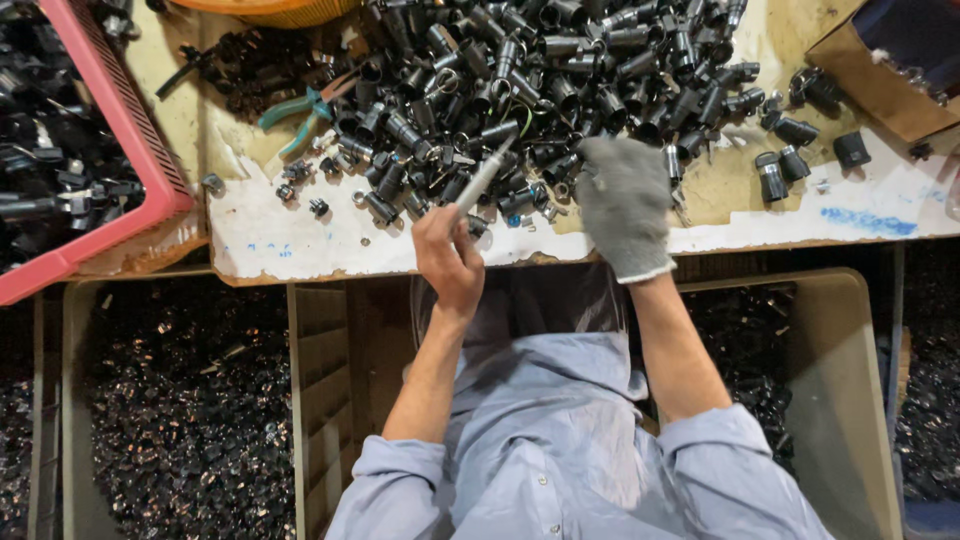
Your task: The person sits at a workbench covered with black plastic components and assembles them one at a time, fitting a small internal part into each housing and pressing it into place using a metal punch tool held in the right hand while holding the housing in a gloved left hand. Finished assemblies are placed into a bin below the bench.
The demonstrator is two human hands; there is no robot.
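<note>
I saw my left hand (447,258), bare, at about six o'clock of the big heap of black tubular parts (540,80), fingers wrapped round a slim grey pen-like tool (486,176) whose tip pointed up toward one o'clock into the heap's near fringe. My right hand (622,205), in a grey knit glove, lay at four o'clock of the heap with its fingers curled down onto the parts; I could not tell whether it gripped one or only pressed on them, since the glove hid the fingertips.

The desk (300,240) ended just below both hands: its worn white front edge ran from nine to three o'clock, and both wrists hung over it. Bare desk showed only in a strip along that edge, widest at eight o'clock of the left hand and at three o'clock of the right hand.

Around them, teal-handled pliers (300,112) lay at ten o'clock of the left hand, half buried in parts. A red crate (120,120) full of black pieces closed off the far nine o'clock side. A few loose black caps (790,150) stood at two o'clock of the right hand, near a cardboard box (880,80). Below the edge, beige bins (850,380) of dark scrap flanked my lap.
</note>
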